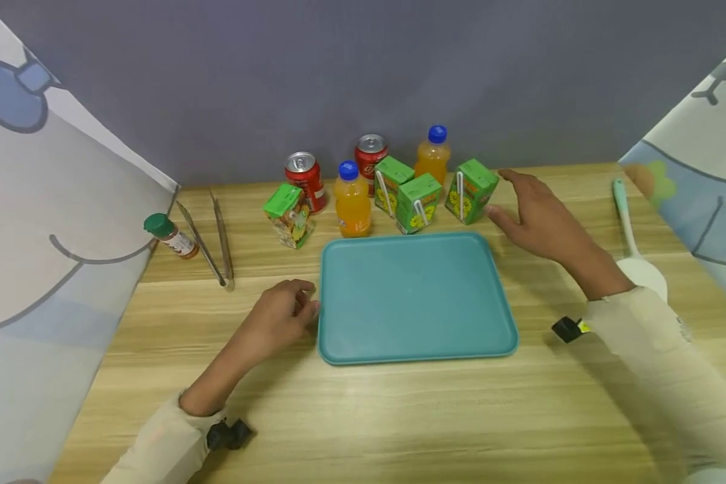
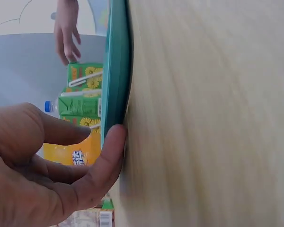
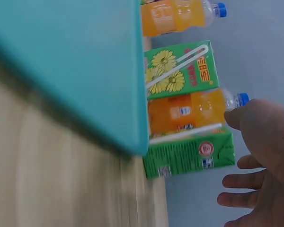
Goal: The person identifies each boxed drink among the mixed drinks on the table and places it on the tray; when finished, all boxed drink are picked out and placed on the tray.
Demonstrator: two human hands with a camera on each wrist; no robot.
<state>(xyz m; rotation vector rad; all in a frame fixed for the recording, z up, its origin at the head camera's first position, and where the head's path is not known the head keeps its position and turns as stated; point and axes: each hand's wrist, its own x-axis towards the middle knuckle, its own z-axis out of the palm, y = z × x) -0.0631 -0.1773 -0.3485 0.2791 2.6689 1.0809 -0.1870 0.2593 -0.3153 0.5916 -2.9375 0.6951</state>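
Note:
My left hand (image 1: 284,312) lies by the left edge of a teal tray (image 1: 417,296). Its fingers are loosely bent, with one fingertip (image 2: 114,137) right at the tray's rim in the left wrist view. Beyond the tray's far right corner, my right hand (image 1: 538,215) has thumb and fingers spread around the right side of a green drink carton (image 1: 474,191) with a white straw. In the right wrist view this carton (image 3: 189,155) stands beside an orange drink bottle (image 3: 189,111), and the right hand (image 3: 270,156) shows nothing in its grip.
Behind the tray stand two more green cartons (image 1: 419,203), a tilted-looking carton (image 1: 289,216), two red cans (image 1: 307,181) and another orange bottle (image 1: 353,202). Metal tongs (image 1: 208,238) and a green-capped jar (image 1: 172,235) lie left. A white ladle (image 1: 640,272) lies right, partly behind the right sleeve.

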